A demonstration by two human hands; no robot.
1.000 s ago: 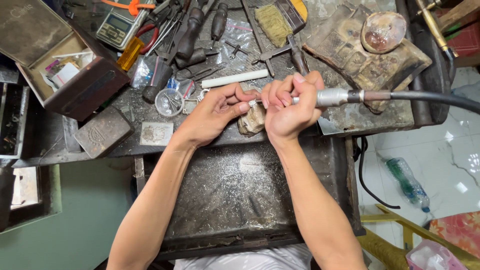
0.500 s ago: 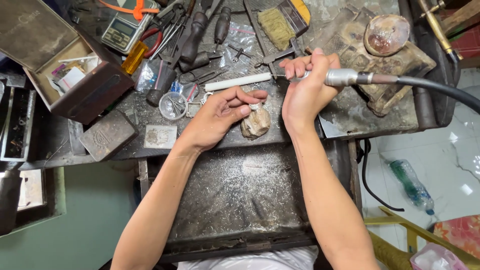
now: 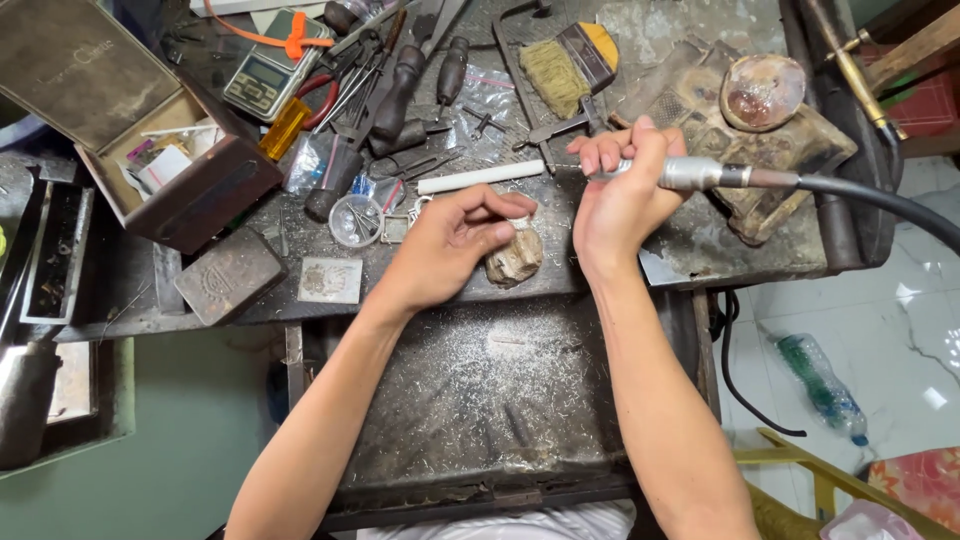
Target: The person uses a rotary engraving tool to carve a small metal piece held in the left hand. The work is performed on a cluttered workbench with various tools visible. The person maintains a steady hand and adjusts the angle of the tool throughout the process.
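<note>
Metal handpiece [image 3: 690, 174] gripped in right hand [image 3: 620, 200]; left hand [image 3: 450, 240] pinches closed.

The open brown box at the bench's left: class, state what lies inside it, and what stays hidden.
Inside the open brown box lie white and pinkish paper scraps and a thin white stick. The front wall covers the box's floor near it, so anything lying there cannot be seen.

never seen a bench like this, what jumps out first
At centre, the right hand grips a metal handpiece whose black hose runs off to the right, while the left hand rests by a worn wooden peg. Behind them, pliers, a brush and a pocket scale crowd the grimy bench. Below, a tray glitters with metal filings.
</note>
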